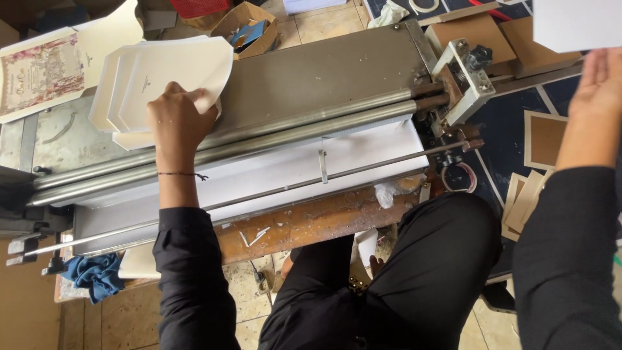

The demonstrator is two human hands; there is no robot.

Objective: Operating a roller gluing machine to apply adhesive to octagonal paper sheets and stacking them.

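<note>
Workshop clutter surrounds a grey roller machine. Left hand pinches the top white die-cut card of a stack beneath its fingers; right hand holds another white sheet just above its fingertips. Feeding seems under way; next calls for aligning a card squarely to the rollers.
</note>
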